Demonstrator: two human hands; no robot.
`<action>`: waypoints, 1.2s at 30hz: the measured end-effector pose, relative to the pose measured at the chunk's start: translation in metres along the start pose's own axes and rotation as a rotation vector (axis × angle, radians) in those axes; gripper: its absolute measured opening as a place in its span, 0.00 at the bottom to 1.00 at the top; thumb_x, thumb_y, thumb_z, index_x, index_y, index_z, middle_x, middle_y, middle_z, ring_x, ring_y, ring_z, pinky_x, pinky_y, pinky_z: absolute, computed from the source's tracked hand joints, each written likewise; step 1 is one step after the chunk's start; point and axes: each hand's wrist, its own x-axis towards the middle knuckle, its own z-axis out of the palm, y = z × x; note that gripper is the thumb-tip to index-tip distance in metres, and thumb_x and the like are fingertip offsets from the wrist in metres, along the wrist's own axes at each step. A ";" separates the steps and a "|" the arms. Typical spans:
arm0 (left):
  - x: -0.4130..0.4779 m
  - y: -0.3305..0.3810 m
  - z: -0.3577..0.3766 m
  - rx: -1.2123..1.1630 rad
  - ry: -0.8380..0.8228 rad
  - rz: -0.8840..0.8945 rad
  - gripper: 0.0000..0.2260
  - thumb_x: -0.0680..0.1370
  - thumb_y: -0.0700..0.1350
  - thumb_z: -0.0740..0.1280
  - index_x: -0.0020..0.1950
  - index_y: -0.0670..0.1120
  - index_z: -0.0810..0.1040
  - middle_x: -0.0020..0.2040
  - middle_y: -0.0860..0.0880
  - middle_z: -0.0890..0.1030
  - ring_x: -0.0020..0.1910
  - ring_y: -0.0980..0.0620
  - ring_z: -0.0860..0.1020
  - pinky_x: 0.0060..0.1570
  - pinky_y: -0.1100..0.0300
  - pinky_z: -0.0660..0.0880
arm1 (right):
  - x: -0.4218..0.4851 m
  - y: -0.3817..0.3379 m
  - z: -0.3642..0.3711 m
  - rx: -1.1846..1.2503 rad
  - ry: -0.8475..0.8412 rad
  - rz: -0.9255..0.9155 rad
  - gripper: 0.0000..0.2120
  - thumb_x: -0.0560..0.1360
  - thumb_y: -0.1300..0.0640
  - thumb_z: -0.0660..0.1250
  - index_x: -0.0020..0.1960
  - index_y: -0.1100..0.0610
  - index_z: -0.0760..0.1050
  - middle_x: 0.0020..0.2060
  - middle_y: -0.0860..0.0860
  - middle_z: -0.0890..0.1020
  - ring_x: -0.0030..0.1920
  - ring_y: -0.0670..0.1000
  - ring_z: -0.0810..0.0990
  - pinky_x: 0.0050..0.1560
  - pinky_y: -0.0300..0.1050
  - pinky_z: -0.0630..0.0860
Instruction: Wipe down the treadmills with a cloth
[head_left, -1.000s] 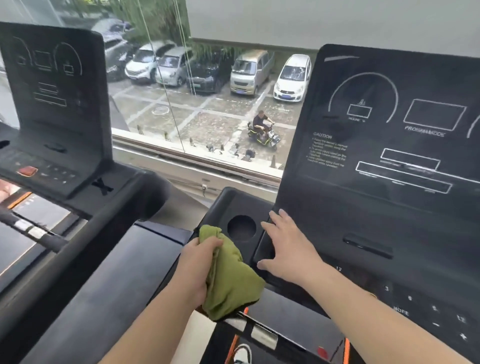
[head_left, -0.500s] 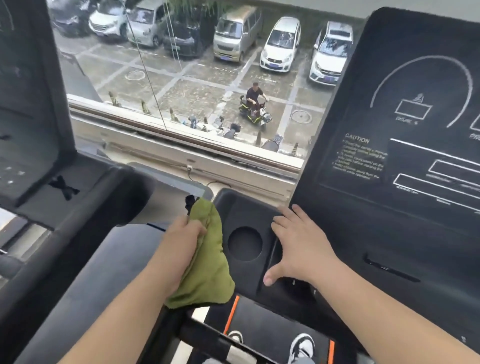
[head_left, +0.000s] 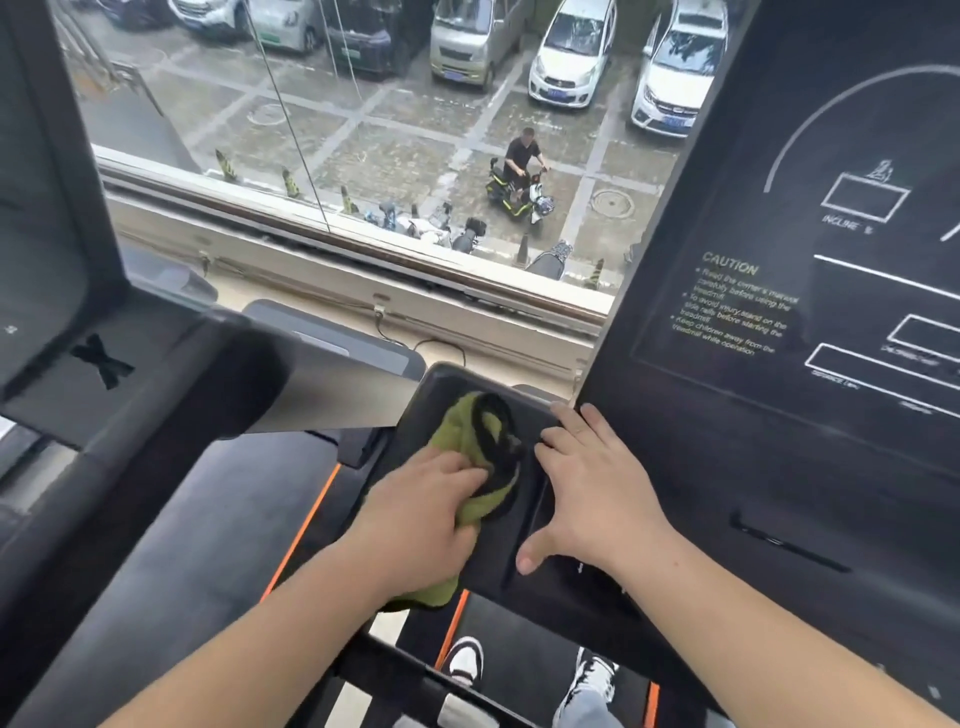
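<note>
The left hand (head_left: 421, 512) is gripping a crumpled green cloth (head_left: 464, 432) in curled fingers, pressing it into the treadmill's black plastic tray (head_left: 447, 382), while the right hand (head_left: 592, 486) is resting alongside, fingers spread flat.

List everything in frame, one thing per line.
cloth: 1, green, on the tray
tray: 1, black, left of the console
console: 1, black, right
second console: 1, black, far left
belt: 1, black with orange edges, bottom
window: 1, clear, top centre
cars: several, white, grey and dark, parked outside
scooter: 1, dark, outside
shoes: 2, white and black, bottom centre
left hand: 1, grips the cloth
right hand: 1, flat on the tray edge by the console
</note>
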 end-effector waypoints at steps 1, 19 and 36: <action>0.004 0.001 0.002 0.079 -0.109 0.076 0.24 0.75 0.53 0.62 0.72 0.53 0.74 0.66 0.57 0.76 0.68 0.51 0.71 0.65 0.51 0.75 | 0.000 0.000 0.000 -0.001 0.000 0.000 0.60 0.55 0.20 0.71 0.77 0.56 0.69 0.78 0.48 0.66 0.83 0.50 0.41 0.80 0.52 0.31; 0.035 0.029 -0.011 -0.595 -0.461 -0.380 0.13 0.72 0.48 0.70 0.56 0.51 0.78 0.52 0.48 0.83 0.51 0.47 0.82 0.52 0.48 0.82 | -0.002 -0.002 -0.001 0.004 -0.007 0.023 0.59 0.54 0.21 0.73 0.75 0.57 0.72 0.77 0.48 0.67 0.83 0.50 0.43 0.81 0.53 0.33; 0.050 0.015 -0.011 0.722 -0.382 0.460 0.15 0.82 0.46 0.67 0.68 0.52 0.73 0.61 0.51 0.78 0.61 0.45 0.77 0.49 0.48 0.76 | 0.000 -0.009 -0.003 0.002 -0.029 0.065 0.59 0.54 0.23 0.76 0.76 0.56 0.71 0.78 0.48 0.67 0.83 0.50 0.42 0.82 0.54 0.34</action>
